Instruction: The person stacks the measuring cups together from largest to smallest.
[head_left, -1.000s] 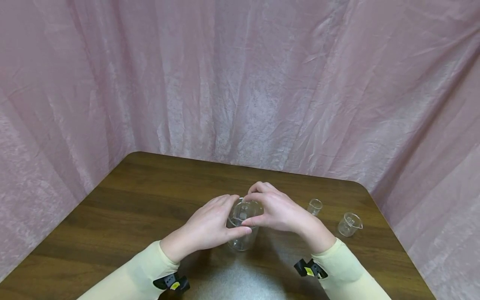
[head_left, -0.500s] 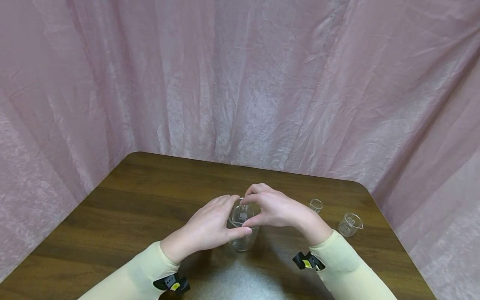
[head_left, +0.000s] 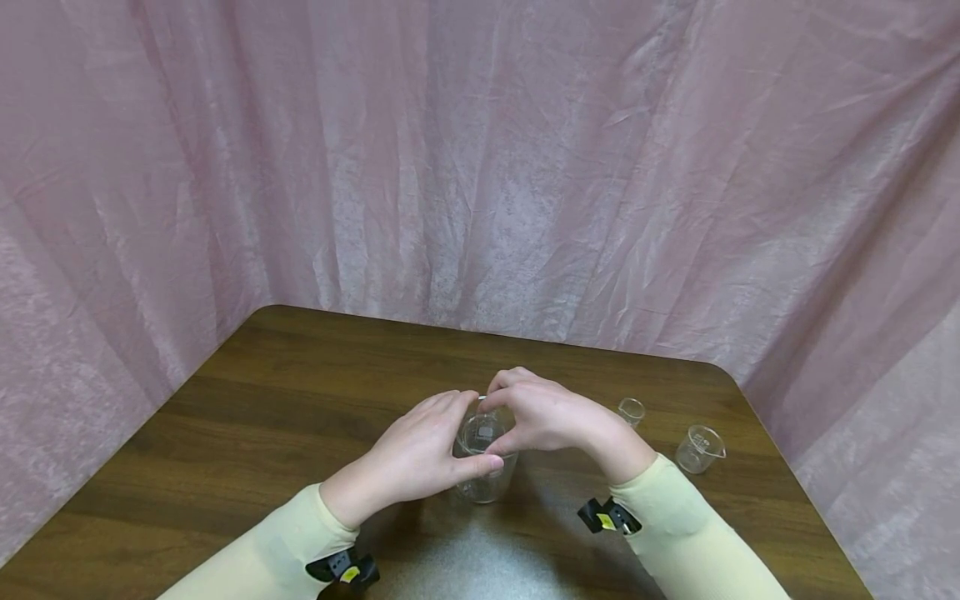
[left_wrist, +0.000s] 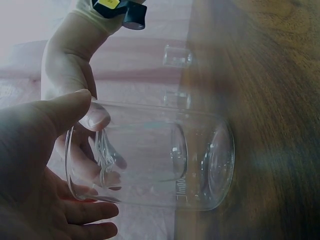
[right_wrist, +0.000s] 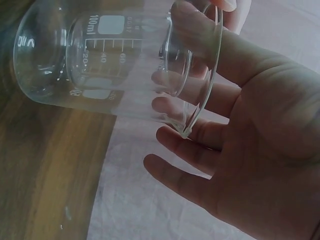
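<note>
A large glass beaker (head_left: 486,490) stands upright on the wooden table. My left hand (head_left: 416,448) holds it around the rim, thumb on the near side and fingers on the far side. Inside it hangs a smaller 100 ml beaker (right_wrist: 112,50), its base short of the large one's floor in the left wrist view. My right hand (head_left: 551,417) pinches this smaller beaker near its rim, with thumb and fingertips reaching into the large beaker's mouth. The right hand's outer fingers (right_wrist: 175,177) stay outside the large beaker.
To the right on the table (head_left: 300,375) stand two more beakers: a tiny beaker (head_left: 632,410), partly hidden by my right wrist, and a slightly larger beaker (head_left: 700,450) with a spout. Pink curtains (head_left: 480,167) surround the table.
My right forearm has shifted slightly left, and the 100 ml beaker appears to sit a little lower inside the large one. My left hand has stayed in place.
</note>
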